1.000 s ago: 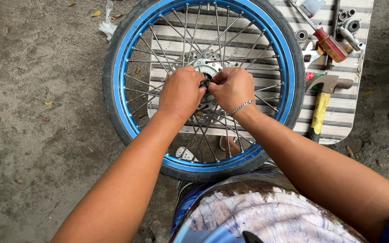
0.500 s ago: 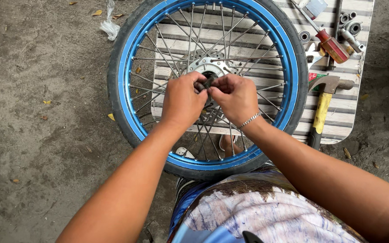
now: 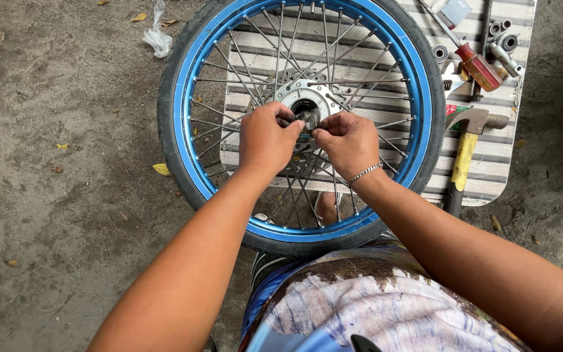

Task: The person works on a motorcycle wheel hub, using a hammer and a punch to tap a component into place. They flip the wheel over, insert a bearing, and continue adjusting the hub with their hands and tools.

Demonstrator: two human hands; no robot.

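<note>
The person is sitting over a spoked wheel (image 3: pixel 418 117) with a blue rim and a black tyre. It is lying flat, partly on a slatted wooden board (image 3: pixel 490 163) and partly on the dirt ground (image 3: pixel 53 215). The left hand (image 3: pixel 267 138) and the right hand (image 3: pixel 345 140) are meeting over the silver hub (image 3: pixel 307 98) in the middle. Both hands are pinching a small dark metal part (image 3: pixel 307 119) between their fingertips, just above the hub hole. A thin bracelet (image 3: pixel 364 174) is hanging on the right wrist. A hammer (image 3: pixel 465 145) with a yellow handle and a red-handled screwdriver (image 3: pixel 472 60) are lying on the board, beside the wheel.
</note>
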